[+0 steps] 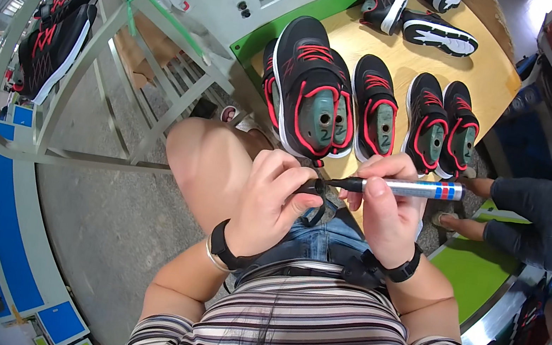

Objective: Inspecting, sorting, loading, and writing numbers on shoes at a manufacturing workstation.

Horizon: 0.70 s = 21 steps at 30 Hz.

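Observation:
My right hand grips a marker pen with a silver barrel, blue and red bands and a black front end. The pen lies nearly level, its tip pointing left. The fingers of my left hand are closed on a small black piece, and the pen's tip meets or nearly meets it. A dark loop hangs just below; whether it belongs to that piece I cannot tell. Beyond my hands, a black shoe with red laces and a green last inside stands on the wooden tabletop.
More such shoes stand on the tabletop, including a middle one and a right-hand pair; one lies on its side farther back. At left is a metal rack holding shoes. Another person's legs are at right.

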### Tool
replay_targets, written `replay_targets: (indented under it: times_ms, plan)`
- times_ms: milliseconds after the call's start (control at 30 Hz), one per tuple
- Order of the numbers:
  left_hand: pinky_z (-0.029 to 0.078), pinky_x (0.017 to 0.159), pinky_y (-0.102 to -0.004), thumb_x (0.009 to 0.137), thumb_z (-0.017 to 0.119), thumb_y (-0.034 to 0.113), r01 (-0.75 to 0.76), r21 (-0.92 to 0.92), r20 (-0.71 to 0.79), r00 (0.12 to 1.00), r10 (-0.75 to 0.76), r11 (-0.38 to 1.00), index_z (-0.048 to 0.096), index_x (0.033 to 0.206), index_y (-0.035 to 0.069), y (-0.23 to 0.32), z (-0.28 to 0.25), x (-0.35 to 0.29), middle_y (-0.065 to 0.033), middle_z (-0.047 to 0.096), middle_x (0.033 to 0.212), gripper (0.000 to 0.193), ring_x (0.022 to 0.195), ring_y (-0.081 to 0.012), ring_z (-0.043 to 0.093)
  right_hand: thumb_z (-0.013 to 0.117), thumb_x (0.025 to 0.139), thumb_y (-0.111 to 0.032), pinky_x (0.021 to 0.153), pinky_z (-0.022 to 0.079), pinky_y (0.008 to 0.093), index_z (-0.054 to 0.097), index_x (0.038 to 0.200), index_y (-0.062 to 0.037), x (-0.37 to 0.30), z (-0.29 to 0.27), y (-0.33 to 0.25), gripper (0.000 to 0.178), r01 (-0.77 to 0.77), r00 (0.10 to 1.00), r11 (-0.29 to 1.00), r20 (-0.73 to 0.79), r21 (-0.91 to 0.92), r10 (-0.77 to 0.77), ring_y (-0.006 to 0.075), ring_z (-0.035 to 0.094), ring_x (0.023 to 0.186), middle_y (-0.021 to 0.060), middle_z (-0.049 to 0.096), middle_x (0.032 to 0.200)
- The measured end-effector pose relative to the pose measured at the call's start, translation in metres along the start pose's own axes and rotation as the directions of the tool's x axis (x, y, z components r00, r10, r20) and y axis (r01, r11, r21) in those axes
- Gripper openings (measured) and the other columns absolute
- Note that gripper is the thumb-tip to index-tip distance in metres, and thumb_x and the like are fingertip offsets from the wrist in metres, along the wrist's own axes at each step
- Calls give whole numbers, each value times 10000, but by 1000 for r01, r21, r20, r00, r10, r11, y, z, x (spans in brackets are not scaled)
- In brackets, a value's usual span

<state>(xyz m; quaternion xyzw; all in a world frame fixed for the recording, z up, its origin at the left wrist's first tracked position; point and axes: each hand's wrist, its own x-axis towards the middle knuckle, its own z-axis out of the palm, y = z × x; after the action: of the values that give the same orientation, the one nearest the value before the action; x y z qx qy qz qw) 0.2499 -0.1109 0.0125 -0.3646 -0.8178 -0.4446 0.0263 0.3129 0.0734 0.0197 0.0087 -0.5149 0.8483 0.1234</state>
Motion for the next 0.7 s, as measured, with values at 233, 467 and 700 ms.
replay_targets:
  times_ms: [233, 467, 700]
  plan:
    - [420, 747, -356, 906, 672, 345, -42, 7, 105, 994, 41, 999, 631, 1014, 15, 9, -1, 6, -95, 517, 886, 350, 821, -274, 500, 640, 968, -111, 670, 406, 195, 571, 1053, -53, -3, -7, -3, 123, -189, 973, 971, 102, -146, 205, 29, 522, 787, -2, 582, 909]
    - [386, 636, -260, 1037, 495, 397, 690, -636, 697, 706, -127, 345, 590, 1003, 9, 22, -2, 4, -12, 495, 769, 402, 696, -107, 460, 597, 980, -81, 791, 527, 284, 571, 1031, 9, 17, -28, -20, 107, -249, 822, 963, 503, -104, 267, 157, 676, 884, 63, 612, 933]
    - [350, 573, -243, 1040, 448, 410, 615, -744, 586, 788, -187, 260, 512, 1253, -34, 13, -44, 60, 12, 462, 784, 496, 605, -90, 408, 587, 981, -160, 752, 476, 249, 421, 1408, -23, 22, -54, -34, 478, -91, 973, 979, 192, -180, 126, 112, 581, 809, 86, 604, 1084]
